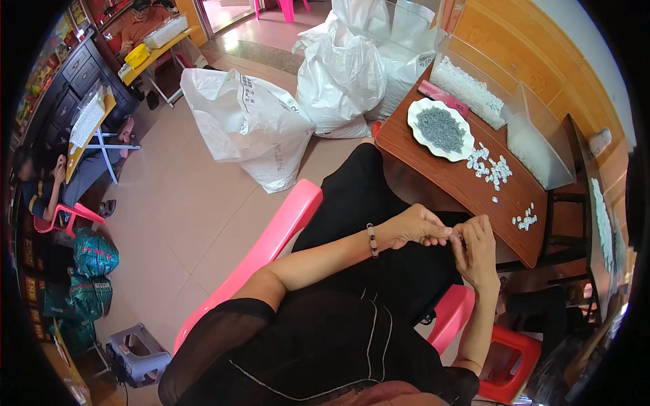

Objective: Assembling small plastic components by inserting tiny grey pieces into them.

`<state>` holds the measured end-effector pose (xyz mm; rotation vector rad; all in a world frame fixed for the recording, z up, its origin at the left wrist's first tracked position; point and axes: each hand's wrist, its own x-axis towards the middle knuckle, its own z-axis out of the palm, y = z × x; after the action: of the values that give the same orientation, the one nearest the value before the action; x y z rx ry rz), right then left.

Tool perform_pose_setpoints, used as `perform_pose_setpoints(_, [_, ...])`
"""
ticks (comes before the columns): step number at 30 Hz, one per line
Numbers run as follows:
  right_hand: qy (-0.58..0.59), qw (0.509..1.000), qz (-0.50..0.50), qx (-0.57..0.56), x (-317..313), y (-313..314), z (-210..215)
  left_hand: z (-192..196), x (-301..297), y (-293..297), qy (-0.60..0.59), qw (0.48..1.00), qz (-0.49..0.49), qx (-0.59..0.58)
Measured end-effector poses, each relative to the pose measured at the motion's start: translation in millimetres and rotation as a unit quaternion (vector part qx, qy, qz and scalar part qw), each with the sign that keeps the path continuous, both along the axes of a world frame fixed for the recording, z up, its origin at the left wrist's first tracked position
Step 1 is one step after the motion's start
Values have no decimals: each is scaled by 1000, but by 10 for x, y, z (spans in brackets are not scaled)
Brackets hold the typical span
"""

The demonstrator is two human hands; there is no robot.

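My left hand [414, 227] and my right hand [476, 249] meet above my lap, fingertips pinched together on a tiny part too small to make out. A beaded bracelet sits on my left wrist. Just beyond them is a brown wooden table [440, 176]. On it stands a white plate [418, 128] heaped with small grey pieces [440, 128]. Loose small white pieces [491, 168] lie scattered next to the plate, and a smaller cluster [525, 218] lies nearer the table's edge.
A clear plastic box [542, 145] with white parts sits at the table's far side. Big white sacks [250, 122] stand on the tiled floor. I sit on a pink chair [271, 237]. Another person [47, 183] sits at far left.
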<state>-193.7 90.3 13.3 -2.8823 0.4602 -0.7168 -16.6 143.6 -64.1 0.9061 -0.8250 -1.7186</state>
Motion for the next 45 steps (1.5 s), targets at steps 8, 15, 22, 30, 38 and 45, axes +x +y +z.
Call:
perform_pose_setpoints(8, [-25, 998, 11, 55, -15, -14, 35, -14, -19, 21, 78, 997, -18, 18])
perform_pose_setpoints(15, [-44, 995, 5, 92, -22, -57, -10, -17, -47, 39, 102, 994, -6, 31])
perform_pose_setpoints(22, [-91, 990, -10, 105, -29, -101, -102, -44, -75, 16, 114, 993, -1, 21])
perform_pose_setpoints(30, [-179, 930, -153, 283, -68, -115, -257, 98, -90, 25, -74, 980, 162, -89])
perform_pose_setpoints(38, [-259, 833, -116, 475, -11, -103, -306, 144, -154, 37, -57, 982, 152, -98])
perform_pose_setpoints(45, [-217, 840, -127, 481, -18, -94, -350, 104, -181, 24, -50, 984, 144, -98])
